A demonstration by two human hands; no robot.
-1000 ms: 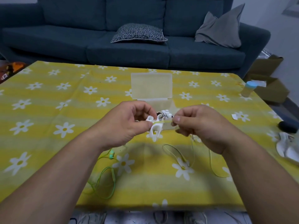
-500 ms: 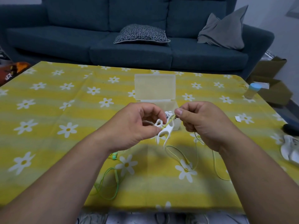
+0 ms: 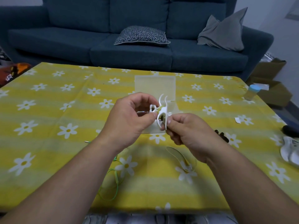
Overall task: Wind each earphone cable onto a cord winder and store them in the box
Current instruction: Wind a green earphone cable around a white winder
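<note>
Both hands are meeting above the middle of the table (image 3: 48,143), which is wearing a yellow daisy-print cloth. The left hand (image 3: 129,117) is curling its fingers and thumb round the left part of a white cord winder (image 3: 162,111), pinching it at the thumb tip. The right hand (image 3: 189,131) is pinching the winder's lower right side between thumb and forefinger, with the other fingers folded under. The winder is being held upright in the air, its two thin prongs pointing up, and a few turns of yellow-green cable are sitting around its waist.

The loose part of the yellow earphone cable (image 3: 182,157) is lying in a loop on the cloth below the right wrist, toward the near edge. A green earphone cable (image 3: 116,177) is lying slack below the left wrist, also toward the near edge.

The clear box (image 3: 155,84) is standing open just behind the hands, its lid raised toward the far edge and its base mostly hidden by them.

A small bottle (image 3: 251,92) with a blue cap is standing near the far right corner, and a dark blue sofa (image 3: 129,50) is sitting beyond the far edge.
</note>
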